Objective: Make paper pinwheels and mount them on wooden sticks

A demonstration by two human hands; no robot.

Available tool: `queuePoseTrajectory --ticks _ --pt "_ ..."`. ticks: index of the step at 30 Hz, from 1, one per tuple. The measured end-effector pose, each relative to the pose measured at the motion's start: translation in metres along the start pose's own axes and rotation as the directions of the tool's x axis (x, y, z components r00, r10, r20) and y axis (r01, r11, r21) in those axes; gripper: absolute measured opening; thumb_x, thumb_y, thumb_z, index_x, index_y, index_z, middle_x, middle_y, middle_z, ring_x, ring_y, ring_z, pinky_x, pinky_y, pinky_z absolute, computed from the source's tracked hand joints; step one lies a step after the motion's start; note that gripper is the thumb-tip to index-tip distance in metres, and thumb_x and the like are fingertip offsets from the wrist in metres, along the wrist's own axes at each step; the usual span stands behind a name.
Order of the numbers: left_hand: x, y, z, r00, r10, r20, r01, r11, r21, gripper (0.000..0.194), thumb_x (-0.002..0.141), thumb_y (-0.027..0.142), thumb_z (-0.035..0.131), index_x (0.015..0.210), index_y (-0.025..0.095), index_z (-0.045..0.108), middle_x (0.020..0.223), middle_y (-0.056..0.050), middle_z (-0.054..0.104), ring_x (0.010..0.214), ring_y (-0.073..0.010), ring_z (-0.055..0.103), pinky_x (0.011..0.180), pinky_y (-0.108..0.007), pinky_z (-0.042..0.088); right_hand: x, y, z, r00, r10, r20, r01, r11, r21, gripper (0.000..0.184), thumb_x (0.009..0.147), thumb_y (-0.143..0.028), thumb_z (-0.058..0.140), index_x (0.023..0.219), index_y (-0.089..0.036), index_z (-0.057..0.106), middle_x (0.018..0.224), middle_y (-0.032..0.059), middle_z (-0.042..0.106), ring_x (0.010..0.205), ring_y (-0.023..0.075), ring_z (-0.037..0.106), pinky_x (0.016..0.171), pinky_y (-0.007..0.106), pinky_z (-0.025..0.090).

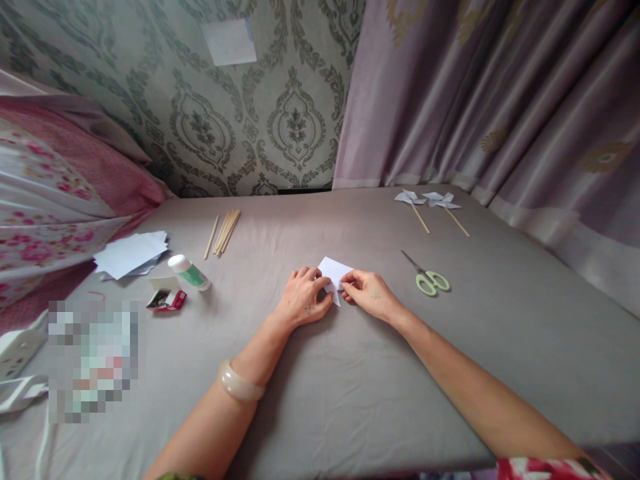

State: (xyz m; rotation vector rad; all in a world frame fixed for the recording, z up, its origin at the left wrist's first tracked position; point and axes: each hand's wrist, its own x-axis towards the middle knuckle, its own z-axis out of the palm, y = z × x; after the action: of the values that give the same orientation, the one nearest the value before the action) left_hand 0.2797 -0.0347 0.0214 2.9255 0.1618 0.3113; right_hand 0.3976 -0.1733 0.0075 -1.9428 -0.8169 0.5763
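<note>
A small white sheet of paper (333, 269) lies on the cloth in front of me, with a pointed flap at its near side. Curled over the left part of the sheet, my left hand (306, 297) presses it with thumb and fingers, and a pale bangle (241, 381) circles that wrist. My right hand (369, 292) pinches the paper's right edge between thumb and index finger. The fingertips hide part of the sheet. Green-handled scissors (431, 280) lie to the right of my right hand, blades pointing away.
Two paper pinwheels on sticks (411, 198) lie at the back right. Left of my hands are several wooden sticks (228, 232), a stack of paper (131, 253), a glue stick (189, 272) and a small open red box (167, 299). A power strip (23, 348) sits at the left edge.
</note>
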Motion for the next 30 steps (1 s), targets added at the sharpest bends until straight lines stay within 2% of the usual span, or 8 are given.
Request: queuePoseTrajectory --ticks 3,5,10,16,21,30 --pt "0.000 -0.001 0.000 1.000 0.003 -0.005 -0.003 1.000 -0.008 0.028 0.083 0.034 0.052 0.104 0.023 0.067 0.103 -0.008 0.062 0.097 -0.0243 0.052 0.084 -0.039 0.038 0.003 -0.009 -0.005 0.996 -0.077 -0.036 0.069 0.979 -0.190 0.010 0.080 -0.021 0.058 0.080 -0.018 0.068 0.074 0.0021 0.071 0.064 0.0136 0.064 0.067 0.025 0.049" --pt "0.000 -0.001 0.000 1.000 0.005 -0.009 -0.005 1.000 -0.014 0.028 0.083 0.034 0.053 0.104 0.023 0.067 0.104 -0.008 0.062 0.098 -0.0243 0.052 0.085 -0.039 0.039 0.007 -0.012 -0.007 0.991 -0.122 -0.047 0.106 0.961 -0.257 0.011 0.080 -0.021 0.059 0.079 -0.019 0.069 0.079 0.0017 0.072 0.067 0.0134 0.063 0.069 0.025 0.047" --pt "-0.001 -0.002 0.000 1.000 -0.003 -0.003 0.003 1.000 -0.026 0.027 0.083 0.034 0.053 0.104 0.023 0.068 0.104 -0.008 0.062 0.098 -0.0240 0.052 0.085 -0.039 0.039 0.020 -0.009 -0.006 0.989 -0.146 -0.017 0.136 0.951 -0.277 0.012 0.081 -0.021 0.059 0.082 -0.020 0.071 0.081 0.0018 0.073 0.071 0.0141 0.064 0.072 0.025 0.045" --pt "-0.002 -0.004 0.002 1.000 -0.013 -0.006 0.012 0.998 -0.057 0.029 0.084 0.037 0.053 0.106 0.024 0.068 0.105 -0.008 0.062 0.098 -0.0240 0.052 0.085 -0.039 0.039 0.029 -0.003 -0.001 0.993 -0.099 -0.065 0.072 0.941 -0.330 0.016 0.079 -0.021 0.062 0.093 -0.018 0.069 0.086 0.0046 0.072 0.075 0.0147 0.064 0.073 0.025 0.046" --pt "-0.002 -0.005 0.002 1.000 -0.013 -0.010 0.012 0.997 -0.074 0.030 0.087 0.038 0.050 0.106 0.024 0.068 0.104 -0.008 0.061 0.099 -0.0233 0.052 0.087 -0.038 0.039 0.029 0.001 0.000 0.993 -0.097 -0.068 0.065 0.924 -0.377 0.019 0.079 -0.021 0.064 0.097 -0.019 0.065 0.087 0.0038 0.071 0.074 0.0138 0.064 0.072 0.025 0.046" --pt "-0.002 -0.005 0.002 1.000 -0.029 -0.012 0.028 0.996 -0.087 0.030 0.089 0.040 0.048 0.104 0.024 0.069 0.104 -0.008 0.061 0.098 -0.0229 0.052 0.087 -0.038 0.039 0.021 -0.013 -0.003 0.992 -0.128 0.021 0.122 0.860 -0.495 0.023 0.082 -0.018 0.061 0.106 -0.019 0.061 0.088 0.0037 0.072 0.086 0.0177 0.065 0.077 0.026 0.044"
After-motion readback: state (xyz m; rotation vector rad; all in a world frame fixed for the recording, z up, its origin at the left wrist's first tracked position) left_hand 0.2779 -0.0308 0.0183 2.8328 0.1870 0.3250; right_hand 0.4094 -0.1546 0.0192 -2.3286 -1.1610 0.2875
